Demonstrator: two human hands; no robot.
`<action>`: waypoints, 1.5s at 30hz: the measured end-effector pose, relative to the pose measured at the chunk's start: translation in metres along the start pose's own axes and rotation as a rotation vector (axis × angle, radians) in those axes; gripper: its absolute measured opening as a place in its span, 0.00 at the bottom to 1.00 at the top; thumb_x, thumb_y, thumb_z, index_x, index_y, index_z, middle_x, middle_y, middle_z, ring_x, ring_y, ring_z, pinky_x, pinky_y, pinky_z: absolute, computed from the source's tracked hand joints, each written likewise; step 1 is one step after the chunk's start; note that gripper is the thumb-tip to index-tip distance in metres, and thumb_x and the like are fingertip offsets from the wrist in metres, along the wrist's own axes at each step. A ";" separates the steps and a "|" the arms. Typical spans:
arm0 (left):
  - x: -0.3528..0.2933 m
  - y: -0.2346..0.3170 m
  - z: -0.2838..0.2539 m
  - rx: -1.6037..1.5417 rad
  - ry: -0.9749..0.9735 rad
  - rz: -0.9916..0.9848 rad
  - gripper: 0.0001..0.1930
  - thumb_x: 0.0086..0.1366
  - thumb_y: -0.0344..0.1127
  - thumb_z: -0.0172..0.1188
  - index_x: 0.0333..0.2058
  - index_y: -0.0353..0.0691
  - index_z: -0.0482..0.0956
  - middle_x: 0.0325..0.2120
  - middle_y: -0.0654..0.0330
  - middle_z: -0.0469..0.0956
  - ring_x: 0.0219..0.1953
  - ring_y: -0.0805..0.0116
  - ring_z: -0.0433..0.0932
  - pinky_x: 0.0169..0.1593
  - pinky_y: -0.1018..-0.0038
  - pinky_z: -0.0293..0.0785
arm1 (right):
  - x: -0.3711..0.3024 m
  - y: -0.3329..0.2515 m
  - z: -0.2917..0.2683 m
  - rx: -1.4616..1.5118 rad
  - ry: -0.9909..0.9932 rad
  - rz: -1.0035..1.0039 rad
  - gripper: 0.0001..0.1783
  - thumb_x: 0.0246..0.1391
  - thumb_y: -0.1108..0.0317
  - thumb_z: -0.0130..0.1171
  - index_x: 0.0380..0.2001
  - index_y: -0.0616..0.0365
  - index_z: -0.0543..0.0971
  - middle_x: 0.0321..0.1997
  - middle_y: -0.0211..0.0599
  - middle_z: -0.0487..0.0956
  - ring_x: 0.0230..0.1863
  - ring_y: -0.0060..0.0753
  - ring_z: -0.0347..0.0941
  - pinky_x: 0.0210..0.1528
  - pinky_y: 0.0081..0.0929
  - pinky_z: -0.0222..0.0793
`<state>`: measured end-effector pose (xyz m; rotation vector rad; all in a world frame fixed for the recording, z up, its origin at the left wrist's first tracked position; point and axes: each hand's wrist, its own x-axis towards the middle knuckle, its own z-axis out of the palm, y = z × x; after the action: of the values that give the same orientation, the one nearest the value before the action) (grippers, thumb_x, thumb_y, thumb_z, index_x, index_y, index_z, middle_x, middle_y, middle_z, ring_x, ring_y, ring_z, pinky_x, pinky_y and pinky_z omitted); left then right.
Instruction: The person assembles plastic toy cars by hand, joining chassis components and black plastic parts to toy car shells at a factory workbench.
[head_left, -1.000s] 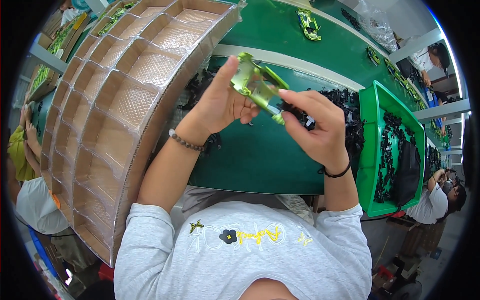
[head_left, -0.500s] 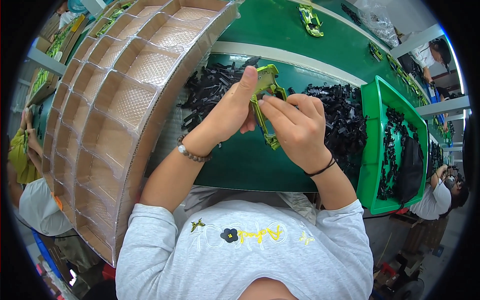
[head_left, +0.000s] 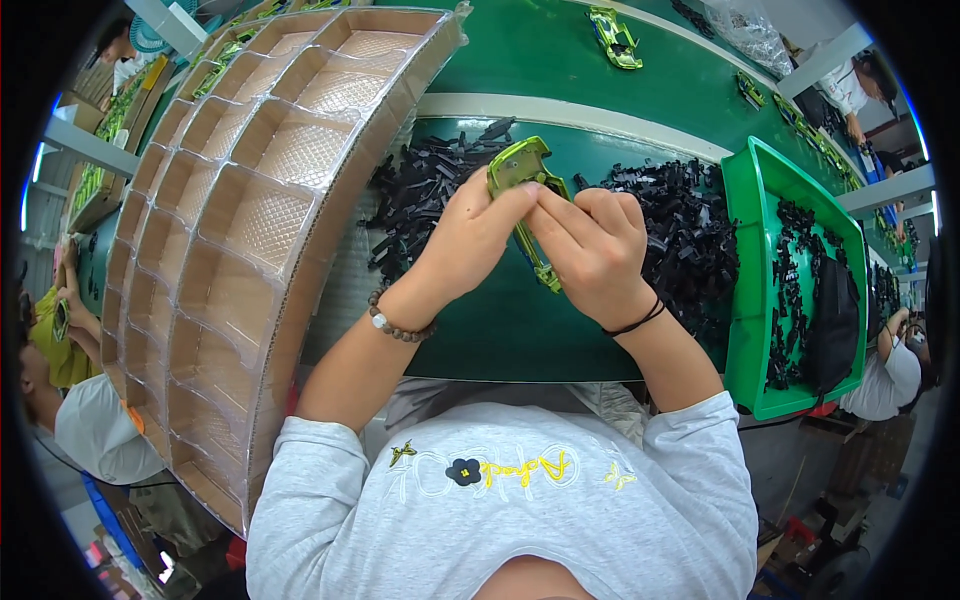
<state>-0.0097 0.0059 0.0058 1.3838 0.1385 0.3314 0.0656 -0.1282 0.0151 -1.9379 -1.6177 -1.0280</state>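
Note:
Between my hands is a shiny lime-green toy car body shell (head_left: pixel 518 168), tilted, with its hollow underside partly showing. My left hand (head_left: pixel 462 238) is closed around its left side, the thumb laid across the middle. From the other side, my right hand (head_left: pixel 597 250) presses bent fingertips onto the shell, right against the left thumb. Whether a small part sits under those fingertips is hidden. Loose black plastic parts (head_left: pixel 425 190) lie in a heap beyond my left hand, and another heap of black parts (head_left: pixel 690 230) spreads beside my right hand.
A divided cardboard tray (head_left: pixel 235 285) with clear plastic liners stands at left. On the right, a green bin (head_left: pixel 745 300) holds black parts and a dark pouch (head_left: pixel 833 325). More green shells (head_left: pixel 614 38) lie on the far green belt (head_left: pixel 520 50). Other people work at both sides.
My left thumb, raised before, has come down across the shell to meet my right fingertips. The shell stays in nearly the same place, and the whole view has shifted slightly.

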 end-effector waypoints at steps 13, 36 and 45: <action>-0.001 -0.013 -0.001 0.137 0.147 0.173 0.14 0.63 0.26 0.49 0.48 0.34 0.63 0.36 0.60 0.72 0.38 0.77 0.71 0.41 0.78 0.69 | -0.001 0.007 0.014 0.582 0.155 0.256 0.34 0.37 0.75 0.66 0.50 0.57 0.64 0.55 0.45 0.67 0.48 0.48 0.68 0.51 0.35 0.64; 0.002 -0.012 0.003 0.407 0.033 0.247 0.13 0.64 0.29 0.46 0.47 0.35 0.60 0.22 0.48 0.75 0.24 0.52 0.77 0.27 0.64 0.68 | -0.004 -0.006 0.014 0.906 -0.096 0.892 0.11 0.59 0.68 0.50 0.42 0.62 0.74 0.29 0.38 0.78 0.28 0.22 0.72 0.32 0.22 0.67; 0.002 -0.018 0.007 0.402 0.040 0.162 0.11 0.64 0.29 0.46 0.45 0.34 0.61 0.23 0.50 0.75 0.24 0.58 0.76 0.29 0.67 0.68 | -0.017 -0.007 0.023 0.912 -0.107 0.976 0.12 0.59 0.65 0.50 0.42 0.61 0.74 0.24 0.36 0.76 0.24 0.22 0.70 0.27 0.24 0.65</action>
<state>-0.0028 -0.0030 -0.0105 1.7920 0.1311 0.4848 0.0645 -0.1211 -0.0140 -1.7178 -0.7124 0.1958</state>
